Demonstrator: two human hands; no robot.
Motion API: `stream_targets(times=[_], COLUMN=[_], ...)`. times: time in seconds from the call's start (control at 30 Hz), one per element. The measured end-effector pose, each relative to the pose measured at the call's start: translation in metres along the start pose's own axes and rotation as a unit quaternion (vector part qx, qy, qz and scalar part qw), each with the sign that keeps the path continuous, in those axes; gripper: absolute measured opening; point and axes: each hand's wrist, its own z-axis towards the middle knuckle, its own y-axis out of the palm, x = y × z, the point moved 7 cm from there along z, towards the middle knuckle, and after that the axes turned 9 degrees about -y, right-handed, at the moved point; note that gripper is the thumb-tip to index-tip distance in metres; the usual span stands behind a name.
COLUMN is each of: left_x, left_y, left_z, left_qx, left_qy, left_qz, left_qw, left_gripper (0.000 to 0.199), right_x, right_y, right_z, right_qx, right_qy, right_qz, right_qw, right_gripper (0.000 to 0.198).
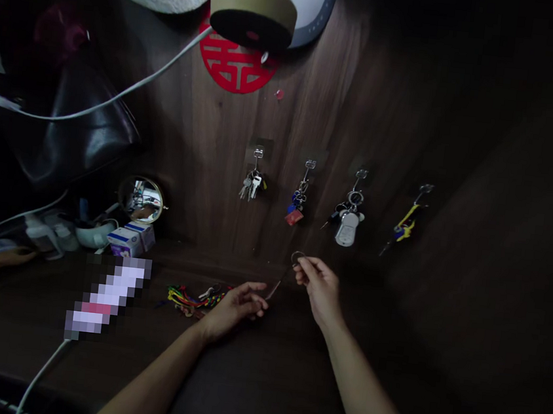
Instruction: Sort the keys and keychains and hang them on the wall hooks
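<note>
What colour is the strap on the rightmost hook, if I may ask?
Yellow strap, seen in the head view.

Thin ring [296,252] at centre looks like metal; shiny metal keys [256,185] above. Wood-grain wall [205,173], fairly matt. Glossy, leather-like bag [76,87], upper left; mirror [140,198] smooth and reflective, mid-left.

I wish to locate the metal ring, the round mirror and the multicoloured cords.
Metal ring [293,257], head view: left rim.
Round mirror [141,200], head view: glass centre.
Multicoloured cords [181,298], head view: left strands.

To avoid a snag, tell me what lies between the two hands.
In the head view, a thin strip slants from the ring in the right hand down toward the left hand; contact there is unclear.
</note>
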Motion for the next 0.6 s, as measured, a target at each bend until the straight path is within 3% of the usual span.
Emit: stream_targets(times=[0.33, 0.6], left_x=[0.0, 0.001], left_y=[0.001, 0.002], left_z=[0.001, 0.002], left_qx=[-0.009, -0.006], left_qy=[0.005, -0.007], left_qz=[0.027, 0.017], left_qw=[1.0, 1.0], left_gripper=[0.042, 0.043], right_x=[-0.065, -0.101], right_y=[0.023, 0.036], right_z=[0.059, 0.097], right_qx=[0.012, 0.02], right_qy=[-0.121, -0.157], right_qz=[-0.055, -0.051], right_qw=[0.991, 0.986], right_gripper=[0.023, 0.019])
